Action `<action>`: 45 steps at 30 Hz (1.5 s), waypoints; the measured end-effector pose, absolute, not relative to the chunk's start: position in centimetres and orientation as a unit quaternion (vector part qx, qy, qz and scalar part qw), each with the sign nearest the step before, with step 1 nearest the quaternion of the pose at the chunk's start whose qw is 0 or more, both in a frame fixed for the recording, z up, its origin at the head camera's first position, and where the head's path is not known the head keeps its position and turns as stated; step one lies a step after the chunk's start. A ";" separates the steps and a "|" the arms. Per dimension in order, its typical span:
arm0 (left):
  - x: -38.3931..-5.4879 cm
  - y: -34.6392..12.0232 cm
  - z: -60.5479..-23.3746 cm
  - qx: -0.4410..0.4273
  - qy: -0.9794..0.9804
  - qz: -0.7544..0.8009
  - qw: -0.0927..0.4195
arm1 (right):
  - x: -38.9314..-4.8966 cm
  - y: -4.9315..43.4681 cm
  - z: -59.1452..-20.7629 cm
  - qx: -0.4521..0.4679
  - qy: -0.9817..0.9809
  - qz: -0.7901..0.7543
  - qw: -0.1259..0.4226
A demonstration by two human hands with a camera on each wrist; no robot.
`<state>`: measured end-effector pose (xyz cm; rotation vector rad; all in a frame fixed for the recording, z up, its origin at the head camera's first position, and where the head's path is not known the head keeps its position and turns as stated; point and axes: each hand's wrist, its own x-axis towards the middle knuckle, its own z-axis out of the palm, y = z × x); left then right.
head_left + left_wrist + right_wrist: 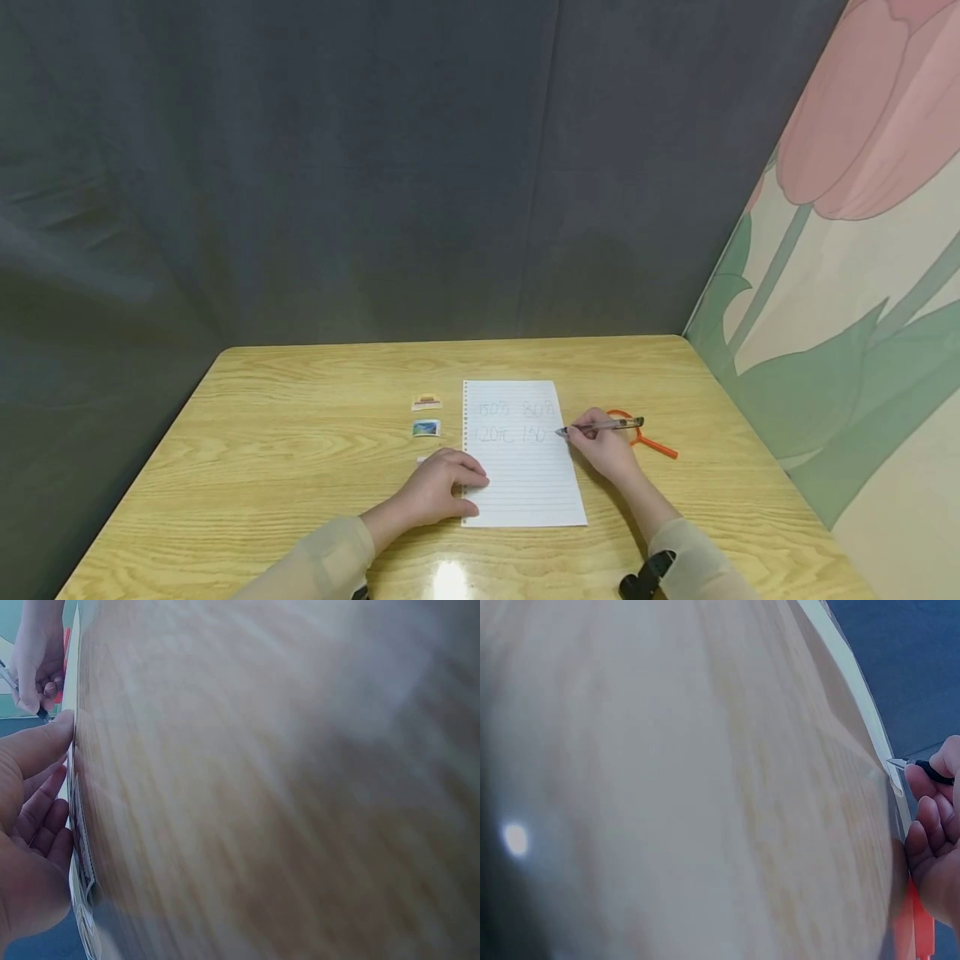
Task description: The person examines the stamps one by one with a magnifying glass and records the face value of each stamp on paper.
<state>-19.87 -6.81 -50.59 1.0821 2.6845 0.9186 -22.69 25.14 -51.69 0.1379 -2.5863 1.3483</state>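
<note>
A lined sheet of paper [525, 487] with punched holes down its left edge lies on the wooden table [300, 417]. Two rows of handwriting, with numbers in them, fill its upper part. My right hand [606, 450] pinches a pen [618, 423], its tip at the paper's right edge beside the second row. In the right wrist view the pen's dark front end [930, 771] shows between thumb and fingers. My left hand [442, 486] rests on the paper's left edge, fingers and thumb stretched out and apart. It partly hides a small card below the other two.
Left of the paper lie a small orange-and-white picture card [427, 402] and a blue-green picture card [427, 428]. Behind my right hand is an orange-red loop with a handle [660, 448]. A dark curtain [390, 167] hangs at the back; a painted wall [862, 333] stands at right.
</note>
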 end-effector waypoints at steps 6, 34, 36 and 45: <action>-19.8 -6.8 -50.6 0.355 0.882 0.305 0.054 | -22.7 25.0 -51.7 0.032 -0.878 0.467 0.096; -19.8 -6.9 -50.5 0.360 0.879 0.309 0.050 | -22.7 25.1 -51.7 0.045 -0.883 0.456 0.102; -19.9 -6.8 -50.5 0.361 0.879 0.308 0.049 | -22.8 25.1 -51.6 0.047 -0.885 0.452 0.098; -19.9 -6.9 -50.7 0.359 0.880 0.306 0.052 | -22.4 25.1 -51.4 0.058 -0.885 0.456 0.076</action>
